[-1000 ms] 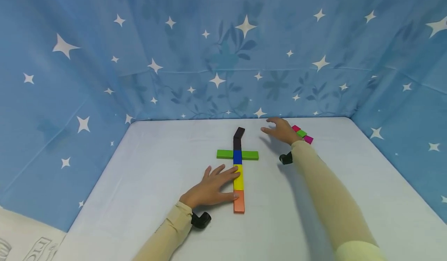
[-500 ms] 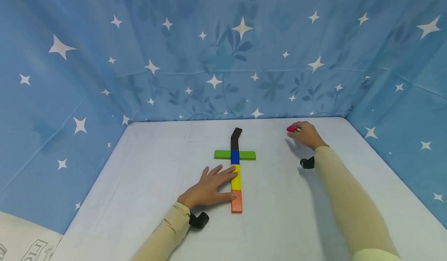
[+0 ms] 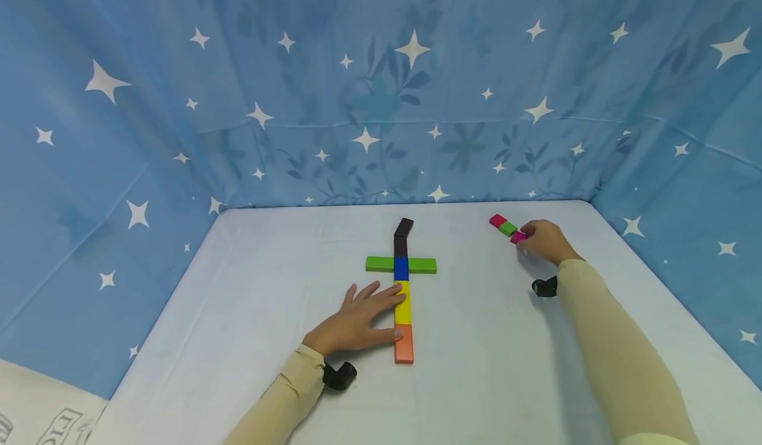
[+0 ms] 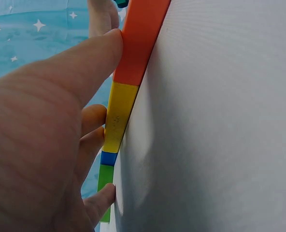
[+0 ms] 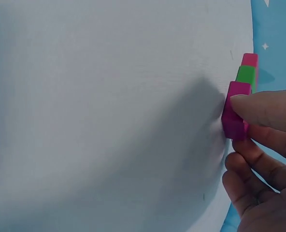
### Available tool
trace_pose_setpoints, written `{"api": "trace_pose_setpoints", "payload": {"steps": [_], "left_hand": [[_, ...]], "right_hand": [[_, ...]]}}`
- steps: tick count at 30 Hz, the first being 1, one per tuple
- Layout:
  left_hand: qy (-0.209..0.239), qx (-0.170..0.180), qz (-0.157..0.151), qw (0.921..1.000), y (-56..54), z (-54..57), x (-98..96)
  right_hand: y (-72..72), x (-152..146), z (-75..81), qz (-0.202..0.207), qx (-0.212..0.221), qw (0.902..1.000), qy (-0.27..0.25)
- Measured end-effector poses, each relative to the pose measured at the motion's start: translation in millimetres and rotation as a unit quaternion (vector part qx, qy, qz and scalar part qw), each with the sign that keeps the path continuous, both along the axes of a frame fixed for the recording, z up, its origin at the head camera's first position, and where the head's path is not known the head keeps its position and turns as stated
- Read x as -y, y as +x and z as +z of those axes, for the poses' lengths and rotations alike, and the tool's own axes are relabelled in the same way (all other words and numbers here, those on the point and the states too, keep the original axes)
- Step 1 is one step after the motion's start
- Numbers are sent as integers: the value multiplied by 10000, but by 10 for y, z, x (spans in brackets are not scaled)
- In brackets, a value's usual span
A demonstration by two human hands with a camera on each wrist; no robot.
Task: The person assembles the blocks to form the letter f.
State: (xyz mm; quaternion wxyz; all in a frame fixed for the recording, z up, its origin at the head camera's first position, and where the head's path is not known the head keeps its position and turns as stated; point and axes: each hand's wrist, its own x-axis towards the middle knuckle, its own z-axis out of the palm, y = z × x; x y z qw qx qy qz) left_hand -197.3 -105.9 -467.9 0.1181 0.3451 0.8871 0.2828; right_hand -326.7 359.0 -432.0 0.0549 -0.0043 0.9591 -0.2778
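Note:
My left hand [image 3: 354, 323] rests on the row of blocks with its fingers spread. Its fingertips touch the yellow block [image 3: 403, 313] and its thumb the orange block [image 4: 142, 43]. Beyond them, in line, lie a blue block [image 3: 401, 268] and two black blocks [image 3: 401, 244], the farthest one angled right. Green blocks [image 3: 423, 266] stick out on both sides of the blue one. At the back right, my right hand [image 3: 549, 241] pinches a magenta block [image 5: 235, 90] between thumb and fingers. A small green block [image 3: 508, 228] and a pinkish-red block [image 3: 497, 220] lie just beyond it.
A white-covered table [image 3: 286, 260] carries all the blocks. Blue star-patterned cloth [image 3: 321, 88] hangs behind it and at both sides. Black wrist cameras stick out below both wrists. Printed pale cloth [image 3: 42, 399] shows at the lower left.
My right hand has moved right, past the red and green blocks, and now grips the magenta block. The left hand stays in place on the row.

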Motion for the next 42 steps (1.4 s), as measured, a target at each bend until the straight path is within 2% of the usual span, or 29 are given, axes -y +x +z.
{"api": "trace_pose_setpoints", "payload": {"steps": [12,18,25,34,42], "left_hand": [[7,40,-2,10000,-5,15,-1],[-9,27,32,10000,-6,2,20],[18,8,4,10000,-10,-25,24],[25,25,17,10000,-14,-15,26],[49,13,12,10000,-12,-14,21]], "right_hand": [[-8,-18,-25,-30,122,9998,-131],[-10,26,3,-87,156,9996,-241],[19,108,80,-34,-19,9993,-365],[-98,308,133,104,-187,9983,-544],[-222,544,124,403,-303,9972,-561]]}}
